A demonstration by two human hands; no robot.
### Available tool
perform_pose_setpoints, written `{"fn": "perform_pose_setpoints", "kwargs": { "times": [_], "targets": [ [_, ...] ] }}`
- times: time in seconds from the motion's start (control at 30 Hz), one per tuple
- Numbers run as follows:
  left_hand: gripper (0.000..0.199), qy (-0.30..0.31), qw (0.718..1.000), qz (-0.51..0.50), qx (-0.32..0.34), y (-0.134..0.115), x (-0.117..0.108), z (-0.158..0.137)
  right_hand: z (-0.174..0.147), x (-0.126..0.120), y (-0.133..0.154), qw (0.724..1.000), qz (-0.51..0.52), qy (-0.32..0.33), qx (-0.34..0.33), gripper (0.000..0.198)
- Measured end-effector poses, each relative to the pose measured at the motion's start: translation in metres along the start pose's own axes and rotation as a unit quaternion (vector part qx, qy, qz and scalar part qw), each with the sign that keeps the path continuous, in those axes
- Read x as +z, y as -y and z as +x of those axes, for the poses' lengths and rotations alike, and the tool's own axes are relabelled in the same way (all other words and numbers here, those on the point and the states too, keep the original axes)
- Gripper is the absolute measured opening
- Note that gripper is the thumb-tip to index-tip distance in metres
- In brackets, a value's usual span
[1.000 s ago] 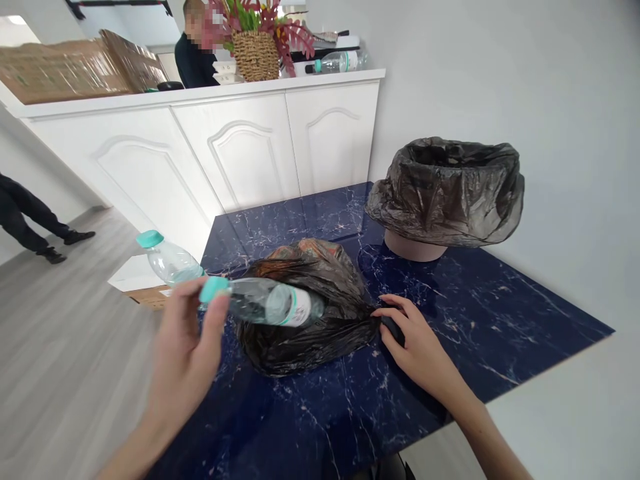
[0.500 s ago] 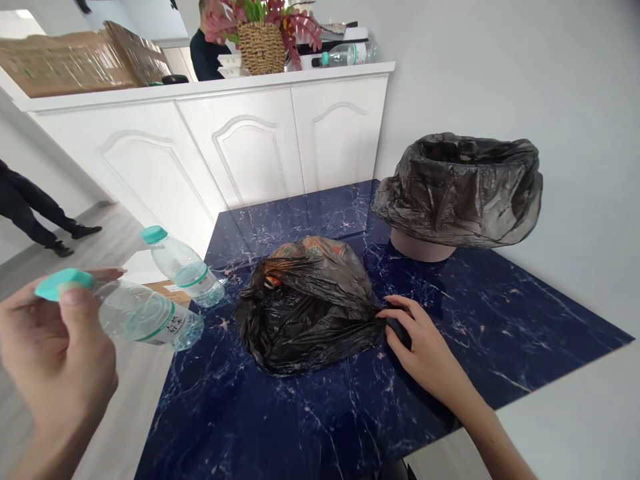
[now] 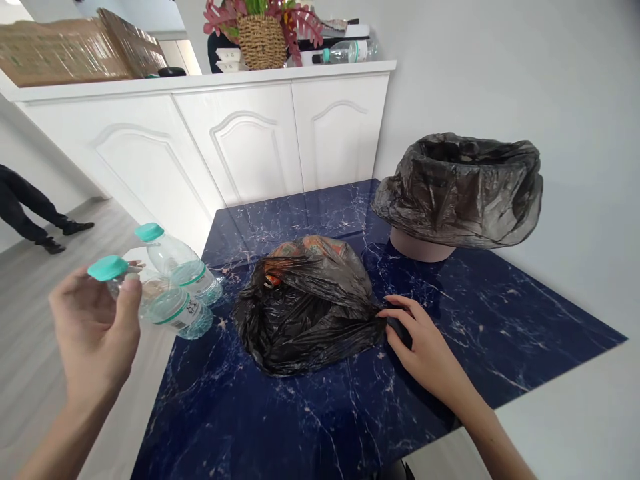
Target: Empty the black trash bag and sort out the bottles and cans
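Observation:
Below its turquoise cap, a clear water bottle is held at the neck by my left hand, thumb in front and fingers behind. Its base rests at the table's left edge. Close behind it stands a second clear bottle with the same cap. A black plastic bag lies crumpled mid-table, with orange-red packaging showing at its opening and through the film. My right hand pinches the bag's gathered right end. Under that palm sits a smooth dark rounded object, partly hidden.
A pinkish bin lined with a black bag stands at the table's right rear. The blue marbled table abuts a white cabinet bearing a woven plant basket, a cardboard box and another bottle. A person's legs show at left.
My left hand has moved right and slightly up, bringing its bottle more upright and nearer the second bottle. My right hand and the bag stay put. A person behind the counter is now mostly hidden.

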State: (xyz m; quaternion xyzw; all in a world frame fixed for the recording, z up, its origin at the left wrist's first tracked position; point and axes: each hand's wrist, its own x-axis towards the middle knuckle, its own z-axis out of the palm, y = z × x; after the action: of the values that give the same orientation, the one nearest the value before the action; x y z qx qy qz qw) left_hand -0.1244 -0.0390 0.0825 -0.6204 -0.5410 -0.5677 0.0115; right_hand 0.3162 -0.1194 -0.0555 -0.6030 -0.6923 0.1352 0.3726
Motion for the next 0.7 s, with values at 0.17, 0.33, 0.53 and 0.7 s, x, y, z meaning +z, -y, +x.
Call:
{"fn": "perform_pose_setpoints", "kwargs": {
  "times": [0.17, 0.33, 0.53, 0.7],
  "targets": [
    [0.096, 0.03, 0.995, -0.03, 0.09, 0.018, -0.004, -0.01, 0.0, -0.001, 0.005, 1.0, 0.004, 0.008, 0.015, 0.023],
    [0.099, -0.017, 0.982, 0.05, 0.183, 0.013, -0.012, -0.024, 0.001, -0.008, 0.014, 0.999, 0.036, -0.026, -0.01, 0.026],
    [0.048, 0.108, 0.964, 0.079, 0.23, -0.038, -0.005, -0.056, 0.011, -0.025, 0.047, 0.983, 0.087, -0.114, -0.114, 0.029],
    [0.038, 0.411, 0.903, 0.011, 0.126, -0.062, 0.038, -0.075, 0.039, -0.011, 0.085, 0.967, 0.111, 0.088, -0.21, 0.04]
  ]
}}
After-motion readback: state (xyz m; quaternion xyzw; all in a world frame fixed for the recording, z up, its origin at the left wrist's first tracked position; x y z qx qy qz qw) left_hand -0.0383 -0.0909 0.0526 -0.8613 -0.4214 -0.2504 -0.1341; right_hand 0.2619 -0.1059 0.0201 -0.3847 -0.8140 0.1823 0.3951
